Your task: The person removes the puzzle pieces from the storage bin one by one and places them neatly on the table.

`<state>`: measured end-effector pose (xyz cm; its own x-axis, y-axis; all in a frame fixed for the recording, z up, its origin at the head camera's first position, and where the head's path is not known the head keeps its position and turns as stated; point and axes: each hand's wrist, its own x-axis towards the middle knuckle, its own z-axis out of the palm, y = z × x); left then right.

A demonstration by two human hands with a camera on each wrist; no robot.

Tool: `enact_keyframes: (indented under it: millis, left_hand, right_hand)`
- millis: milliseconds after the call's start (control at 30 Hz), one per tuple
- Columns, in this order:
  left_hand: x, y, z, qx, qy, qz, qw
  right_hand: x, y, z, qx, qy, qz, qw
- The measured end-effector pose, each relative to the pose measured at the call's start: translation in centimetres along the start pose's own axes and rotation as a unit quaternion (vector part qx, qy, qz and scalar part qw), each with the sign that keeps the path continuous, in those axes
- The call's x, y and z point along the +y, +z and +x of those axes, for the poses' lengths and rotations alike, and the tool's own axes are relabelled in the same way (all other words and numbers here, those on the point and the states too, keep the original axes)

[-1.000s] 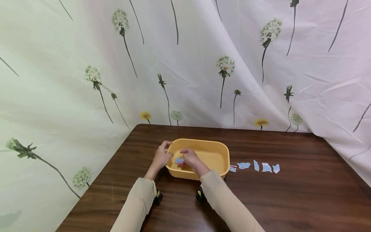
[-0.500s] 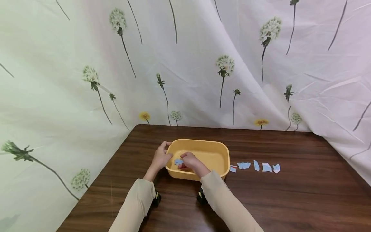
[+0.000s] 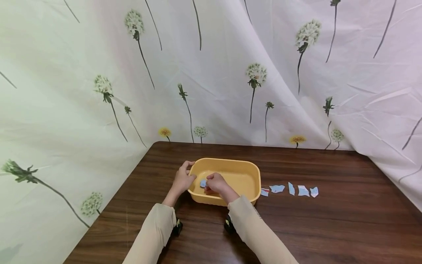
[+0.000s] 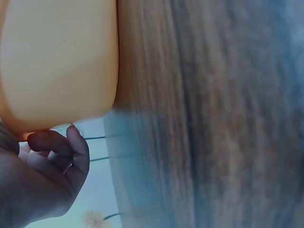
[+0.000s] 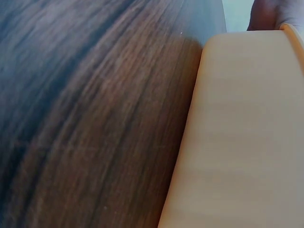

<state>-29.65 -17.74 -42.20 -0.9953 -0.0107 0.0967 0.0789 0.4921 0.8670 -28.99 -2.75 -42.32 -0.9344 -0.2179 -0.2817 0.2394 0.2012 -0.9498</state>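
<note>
A yellow plastic basin [image 3: 237,179] sits on the table in the head view. My left hand [image 3: 182,179] grips its left end, thumb over the rim and fingers outside; in the left wrist view the curled fingers [image 4: 78,156] show beside the basin wall [image 4: 61,61]. Inside the basin, my right hand [image 3: 218,183] has its fingers bent and pinches a small light-blue scrap of paper [image 3: 202,183] near the left end. The right wrist view shows only the basin's outer wall [image 5: 237,133] and part of the left hand [image 5: 266,14]; the right hand is hidden there.
Several torn light-blue paper scraps lie in a row right of the basin, among them one with a red stripe [image 3: 265,191] and a pointed one [image 3: 314,191]. The dark wooden table [image 3: 313,231] ends at a white dandelion-print curtain [image 3: 224,91] behind.
The blue scrap at the right fingertips has turned and shows less of itself than before. The right hand shifts only slightly inside the basin; the left hand keeps its grip on the rim.
</note>
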Motion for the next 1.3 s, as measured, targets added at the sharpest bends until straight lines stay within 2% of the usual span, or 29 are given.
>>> enact_keyframes:
  millis: [233,633,933,1033,1200,1300]
  left_hand:
    - [0.22,-0.01,-0.05,0.0,-0.004,0.01,0.9999]
    - [0.06,0.0,-0.35,0.001,-0.003,0.012,0.9999]
    - [0.26,-0.09,-0.26,0.001,-0.004,0.016,0.9999]
    - [0.39,-0.11,-0.14,0.0,-0.002,0.018,0.9998]
    - [0.33,-0.11,-0.14,0.008,-0.002,0.019,0.9998]
    - [0.3,-0.12,-0.14,0.008,-0.001,0.032,0.9994]
  right_hand:
    - [-0.1,-0.11,-0.03,0.028,-0.019,-0.002,0.9994]
    - [0.21,-0.22,-0.45,0.058,-0.01,-0.012,0.9982]
    - [-0.08,-0.46,-0.63,0.053,-0.012,-0.027,0.9982]
    - [-0.16,-0.5,-0.54,0.056,-0.022,-0.036,0.9975]
    - [-0.14,-0.35,-0.32,0.026,-0.052,-0.035,0.9977]
    - [-0.19,-0.31,-0.18,0.022,-0.066,-0.025,0.9972]
